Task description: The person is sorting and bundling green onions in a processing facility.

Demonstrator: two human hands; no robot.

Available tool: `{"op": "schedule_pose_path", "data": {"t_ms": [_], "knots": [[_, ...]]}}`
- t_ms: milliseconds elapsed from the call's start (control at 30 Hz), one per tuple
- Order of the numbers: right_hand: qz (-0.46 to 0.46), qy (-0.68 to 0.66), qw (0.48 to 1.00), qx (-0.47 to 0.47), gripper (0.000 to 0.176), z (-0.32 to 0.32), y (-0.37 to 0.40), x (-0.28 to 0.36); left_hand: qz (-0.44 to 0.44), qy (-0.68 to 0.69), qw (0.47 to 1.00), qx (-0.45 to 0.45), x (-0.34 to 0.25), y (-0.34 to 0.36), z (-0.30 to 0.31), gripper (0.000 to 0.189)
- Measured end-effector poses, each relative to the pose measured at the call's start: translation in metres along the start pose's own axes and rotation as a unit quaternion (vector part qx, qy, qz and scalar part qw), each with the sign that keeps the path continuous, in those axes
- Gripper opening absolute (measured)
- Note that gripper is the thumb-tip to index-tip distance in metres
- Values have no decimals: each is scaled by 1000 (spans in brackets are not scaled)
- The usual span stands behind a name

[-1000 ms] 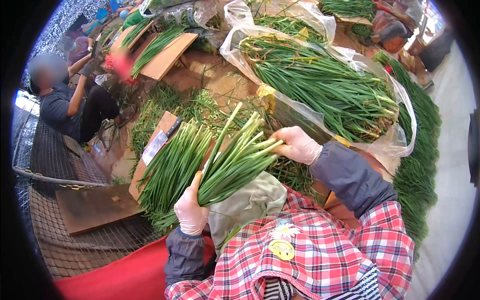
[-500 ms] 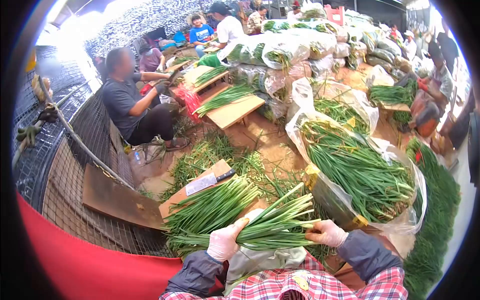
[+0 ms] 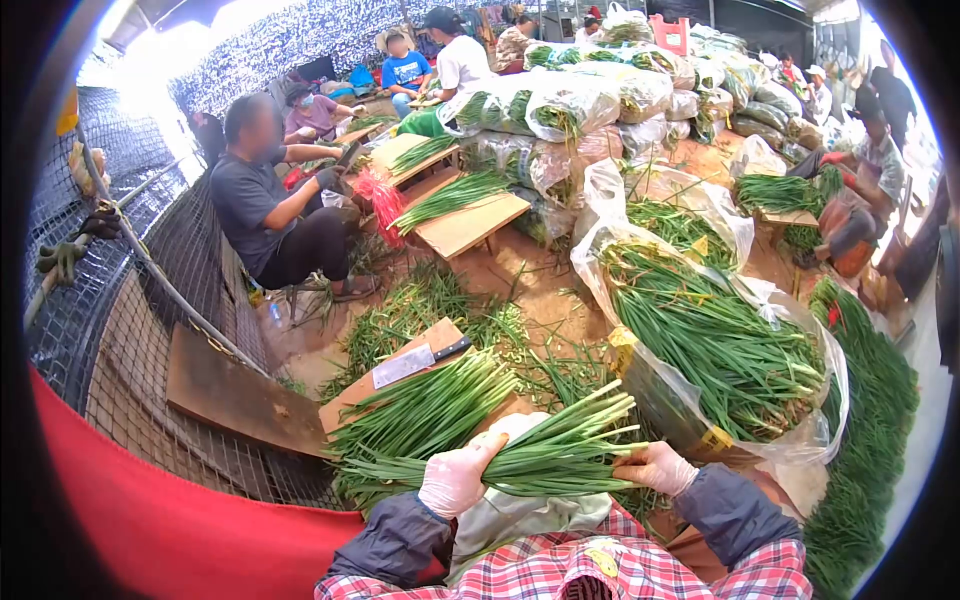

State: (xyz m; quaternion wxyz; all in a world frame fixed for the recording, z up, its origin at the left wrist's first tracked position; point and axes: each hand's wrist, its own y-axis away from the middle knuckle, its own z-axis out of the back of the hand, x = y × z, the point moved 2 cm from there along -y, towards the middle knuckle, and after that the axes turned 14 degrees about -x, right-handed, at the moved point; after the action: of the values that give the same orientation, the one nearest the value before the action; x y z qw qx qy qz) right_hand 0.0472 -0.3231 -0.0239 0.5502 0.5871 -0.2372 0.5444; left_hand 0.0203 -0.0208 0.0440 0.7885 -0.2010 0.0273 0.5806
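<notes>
Bundle of scallions now lies almost level in front of the person, just this side of the board. A second ago it stood tilted steeply upward, and the view has since lifted to take in the yard. Both hands have kept their places on it, so the bunch looks gathered and gripped, not yet laid down. Left hand has its fingers wrapped round the green middle. Right hand has its fingers pinching the pale stalk ends.

Count:
- one held bundle
- one loose pile on the one board
- one cleaver beside the pile
- two open bags at right
- at least five other people at work
</notes>
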Motion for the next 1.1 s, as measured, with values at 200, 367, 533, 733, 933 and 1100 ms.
{"op": "schedule_pose_path", "data": {"t_ms": [200, 367, 533, 733, 933, 1100], "knots": [[109, 132, 985, -31, 25, -3, -9, -14, -5, -3, 1000, -7, -2, -1, 1, 60], [149, 230, 958, -87, 24, 3, -19, -5, 29, 12, 998, 45, 8, 7, -11, 54], [271, 296, 886, -233, 22, 21, -35, 6, 121, 94, 968, 199, 11, 7, -9, 66], [44, 410, 847, -337, 14, 90, -55, -72, 416, 495, 732, 216, 42, 28, -9, 68], [-23, 555, 831, 11, 36, 42, -40, -88, 462, 599, 629, 180, 41, 29, -22, 41], [226, -45, 941, -248, 25, 41, -65, -13, 447, 633, 600, 197, 32, 24, -44, 35]]}}
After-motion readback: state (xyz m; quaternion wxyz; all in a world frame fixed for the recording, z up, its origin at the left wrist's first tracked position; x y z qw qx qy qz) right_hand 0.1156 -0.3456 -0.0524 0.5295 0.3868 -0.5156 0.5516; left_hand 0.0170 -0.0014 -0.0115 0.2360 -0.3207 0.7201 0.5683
